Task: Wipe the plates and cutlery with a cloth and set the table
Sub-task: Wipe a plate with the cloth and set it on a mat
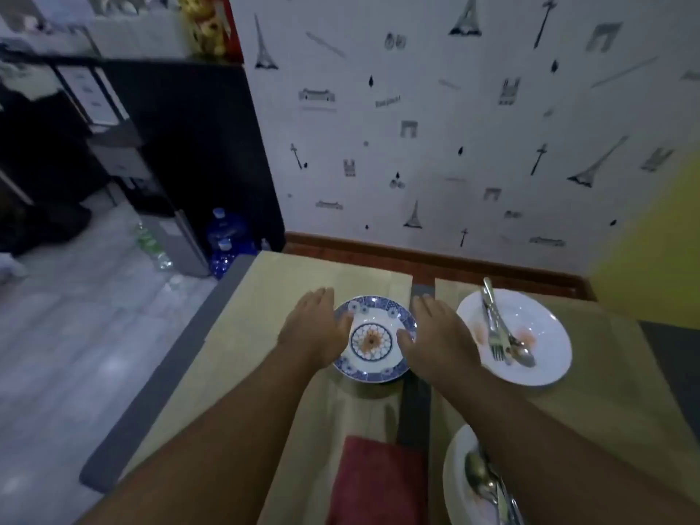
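A blue-patterned plate point(373, 339) lies in the middle of the table. My left hand point(316, 325) touches its left rim, thumb on the plate. My right hand point(435, 331) touches its right rim, thumb on the plate too. The fingers of both hands lie straight. A white plate point(538, 335) to the right carries a fork point(494, 327) and a spoon point(521, 348). Another white plate point(460, 483) at the near right holds a spoon point(477, 471) and more cutlery, partly hidden by my right forearm. A red cloth point(375, 479) lies at the near edge.
The table is covered with tan placemats point(265, 297) on a grey top point(416, 414). A patterned wall stands right behind the table. Blue water bottles point(225, 236) and a dispenser point(178, 229) stand on the floor to the left.
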A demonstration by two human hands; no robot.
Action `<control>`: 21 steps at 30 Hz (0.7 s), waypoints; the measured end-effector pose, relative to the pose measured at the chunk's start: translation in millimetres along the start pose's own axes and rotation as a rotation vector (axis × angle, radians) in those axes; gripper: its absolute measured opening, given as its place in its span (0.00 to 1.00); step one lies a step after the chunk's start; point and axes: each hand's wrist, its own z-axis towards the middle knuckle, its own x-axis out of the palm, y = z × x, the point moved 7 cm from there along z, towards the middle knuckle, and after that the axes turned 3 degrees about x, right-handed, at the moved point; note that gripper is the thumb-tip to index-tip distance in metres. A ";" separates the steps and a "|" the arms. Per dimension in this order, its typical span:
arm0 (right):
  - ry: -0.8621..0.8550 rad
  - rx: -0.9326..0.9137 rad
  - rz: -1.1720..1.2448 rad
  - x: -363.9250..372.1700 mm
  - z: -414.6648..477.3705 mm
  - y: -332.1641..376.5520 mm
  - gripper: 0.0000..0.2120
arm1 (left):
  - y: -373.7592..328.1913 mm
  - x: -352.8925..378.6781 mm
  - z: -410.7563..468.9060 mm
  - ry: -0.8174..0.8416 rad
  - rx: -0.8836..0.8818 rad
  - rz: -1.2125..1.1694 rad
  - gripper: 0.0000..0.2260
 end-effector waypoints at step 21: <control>0.007 0.609 0.585 116.5 29.2 -58.3 0.06 | 88.7 89.9 75.3 0.044 -0.238 -0.466 0.11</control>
